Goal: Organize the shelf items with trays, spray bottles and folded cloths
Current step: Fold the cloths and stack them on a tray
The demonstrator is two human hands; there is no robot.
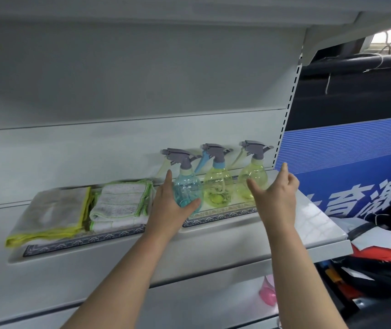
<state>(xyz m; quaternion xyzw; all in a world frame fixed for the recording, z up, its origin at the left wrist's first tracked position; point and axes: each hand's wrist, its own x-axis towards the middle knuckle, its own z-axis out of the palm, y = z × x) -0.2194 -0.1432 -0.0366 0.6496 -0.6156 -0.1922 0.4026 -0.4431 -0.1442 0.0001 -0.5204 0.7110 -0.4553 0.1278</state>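
Fingers [168, 179] of left hand [166, 210] cup rounded blue plastic bottle [186, 186] — right hand [276, 193] spread.

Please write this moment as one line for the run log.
left hand: grips blue bottle | right hand: open, near right yellow bottle | cloths: folded, on left tray

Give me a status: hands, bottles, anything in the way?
Left hand grips blue spray bottle, upright on right tray. Right hand open beside rightmost green bottle. Folded cloths on left tray; nothing blocking.
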